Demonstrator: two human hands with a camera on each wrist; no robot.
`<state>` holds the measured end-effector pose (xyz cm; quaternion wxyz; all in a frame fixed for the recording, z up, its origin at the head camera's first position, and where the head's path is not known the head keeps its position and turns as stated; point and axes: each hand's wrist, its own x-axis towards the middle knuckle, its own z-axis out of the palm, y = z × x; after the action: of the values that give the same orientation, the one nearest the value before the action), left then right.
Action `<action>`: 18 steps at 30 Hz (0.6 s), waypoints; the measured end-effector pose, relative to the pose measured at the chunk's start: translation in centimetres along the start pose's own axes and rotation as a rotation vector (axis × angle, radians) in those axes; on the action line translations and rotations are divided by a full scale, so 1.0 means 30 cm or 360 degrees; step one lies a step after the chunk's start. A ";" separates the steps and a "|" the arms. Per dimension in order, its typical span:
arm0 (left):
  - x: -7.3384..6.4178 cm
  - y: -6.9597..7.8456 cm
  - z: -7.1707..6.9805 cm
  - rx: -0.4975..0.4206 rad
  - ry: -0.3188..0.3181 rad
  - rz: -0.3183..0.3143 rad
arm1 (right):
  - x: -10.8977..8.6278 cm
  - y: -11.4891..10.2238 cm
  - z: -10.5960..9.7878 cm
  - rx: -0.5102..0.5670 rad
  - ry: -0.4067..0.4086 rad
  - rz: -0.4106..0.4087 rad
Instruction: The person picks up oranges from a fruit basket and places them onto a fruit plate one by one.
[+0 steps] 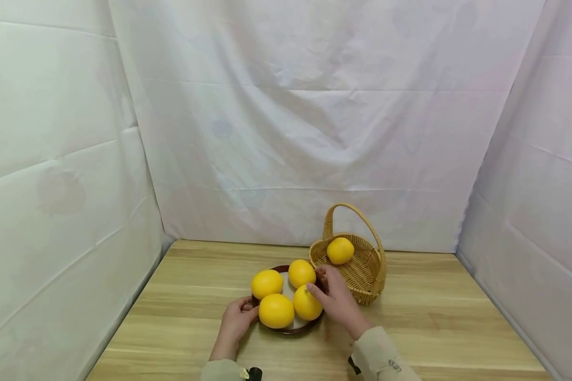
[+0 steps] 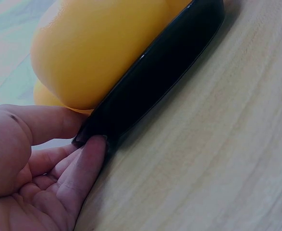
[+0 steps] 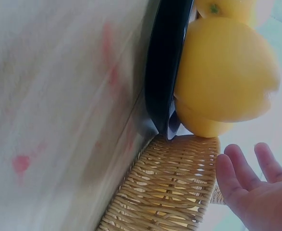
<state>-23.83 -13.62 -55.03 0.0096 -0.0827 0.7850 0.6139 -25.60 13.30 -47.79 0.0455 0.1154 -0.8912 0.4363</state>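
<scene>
A round dark-rimmed plate (image 1: 291, 332) with a pale inside lies on the table, bearing several yellow citrus fruits (image 1: 276, 311). At its left edge, my left hand (image 1: 238, 320) pinches the rim; the left wrist view shows fingers (image 2: 90, 161) against the dark outer wall (image 2: 155, 67). My right hand (image 1: 338, 301) hovers over the plate's right side, beside the right front fruit (image 1: 307, 304) and the basket. In the right wrist view its fingers (image 3: 270, 163) are spread with nothing between them. The wicker basket (image 1: 364, 264) stands behind, with one yellow fruit (image 1: 340, 251) inside.
The basket's tall arched handle (image 1: 362, 214) rises above its rim, and its near side adjoins the plate. A wooden table (image 1: 448, 317) lies beneath everything. White cloth (image 1: 291, 132) hangs behind and on both sides. Reddish marks (image 3: 21, 163) show on the tabletop.
</scene>
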 end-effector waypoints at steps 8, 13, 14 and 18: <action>0.001 0.005 0.000 -0.0006 -0.0005 -0.0009 | 0.034 0.017 -0.028 -0.0052 0.0043 0.0052; 0.000 0.003 -0.001 -0.0006 -0.0007 -0.0016 | 0.060 0.024 -0.041 -0.0063 0.0065 0.0036; 0.000 0.003 -0.001 -0.0003 -0.0005 -0.0015 | 0.065 0.025 -0.043 -0.0065 0.0072 0.0024; 0.002 0.001 -0.001 0.0000 0.0004 -0.0015 | 0.081 0.024 -0.056 -0.0080 0.0068 0.0017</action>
<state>-23.90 -13.65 -55.01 0.0115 -0.0872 0.7846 0.6137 -28.15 14.64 -46.86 0.0651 0.1001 -0.9013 0.4164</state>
